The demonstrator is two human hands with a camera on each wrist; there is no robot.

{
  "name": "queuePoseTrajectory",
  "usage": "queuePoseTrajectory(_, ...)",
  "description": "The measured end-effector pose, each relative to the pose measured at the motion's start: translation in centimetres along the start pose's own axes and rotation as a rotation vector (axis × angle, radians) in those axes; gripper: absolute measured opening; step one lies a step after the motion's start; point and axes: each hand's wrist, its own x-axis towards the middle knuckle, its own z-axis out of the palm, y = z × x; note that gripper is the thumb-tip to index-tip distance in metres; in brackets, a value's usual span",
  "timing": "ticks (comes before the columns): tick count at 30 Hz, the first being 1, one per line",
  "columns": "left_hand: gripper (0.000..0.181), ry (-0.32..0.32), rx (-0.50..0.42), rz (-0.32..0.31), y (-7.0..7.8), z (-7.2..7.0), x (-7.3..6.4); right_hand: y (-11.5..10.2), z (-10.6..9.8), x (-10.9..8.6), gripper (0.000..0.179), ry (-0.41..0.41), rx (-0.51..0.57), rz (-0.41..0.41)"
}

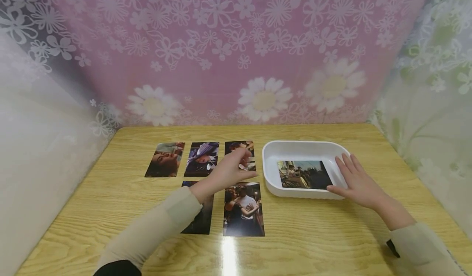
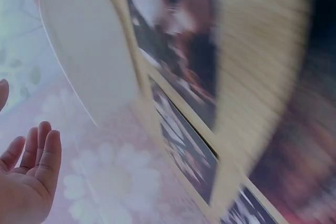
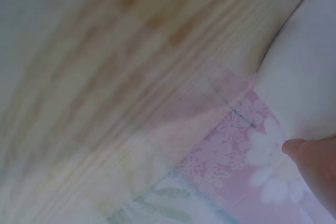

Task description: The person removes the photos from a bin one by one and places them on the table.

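Note:
My left hand [image 1: 231, 168] hovers over a photo print [image 1: 239, 145] in the back row, partly covering it. In the left wrist view its fingers [image 2: 46, 166] are loosely extended and hold nothing. To the right stands a white plastic tray [image 1: 271, 177] with rounded corners. One photo [image 1: 304, 175] of seated people outdoors lies inside it. My right hand [image 1: 359, 182] rests at the tray's right rim with fingers spread and the thumb by the front corner. A photo of a dancing couple [image 1: 243, 212] lies just in front of my left hand.
Further left in the back row lie a photo with a purple hat [image 1: 202, 158] and a photo of a face [image 1: 166, 160]. My left forearm partly hides a dark photo [image 1: 203, 218]. The wooden table [image 1: 309, 239] meets flowered cloth [image 1: 206, 63] behind.

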Motion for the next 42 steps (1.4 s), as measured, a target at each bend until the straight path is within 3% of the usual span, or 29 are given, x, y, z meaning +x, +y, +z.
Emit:
queuePoseTrajectory(6,0.050,-0.029,-0.105,0.027,1.3,2.2,3.1,-0.2,0.1,-0.1,0.092,0.000,0.011,0.004)
queuePoseTrajectory(13,0.052,-0.039,-0.144,0.047,2.5,4.9,5.9,-0.1,0.1,0.0,0.091,0.030,-0.002,-0.025)
queuePoseTrajectory(24,0.058,-0.042,-0.200,0.024,3.5,8.0,9.0,0.0,0.0,0.1,0.092,0.008,0.011,-0.009)
queuePoseTrajectory(27,0.063,-0.061,-0.166,0.017,3.7,8.7,9.6,0.0,0.1,0.1,0.091,0.021,0.005,-0.016)
queuePoseTrajectory(31,0.067,-0.090,-0.053,0.011,3.8,9.6,10.1,0.0,0.2,0.1,0.091,0.029,0.000,-0.019)
queuePoseTrajectory(37,0.079,-0.180,0.186,-0.012,3.8,10.6,10.1,0.1,0.3,0.2,0.092,0.030,-0.001,-0.019)
queuePoseTrajectory(42,0.096,-0.251,0.392,-0.092,3.8,11.1,10.0,0.2,0.3,0.1,0.091,0.037,0.003,-0.025)
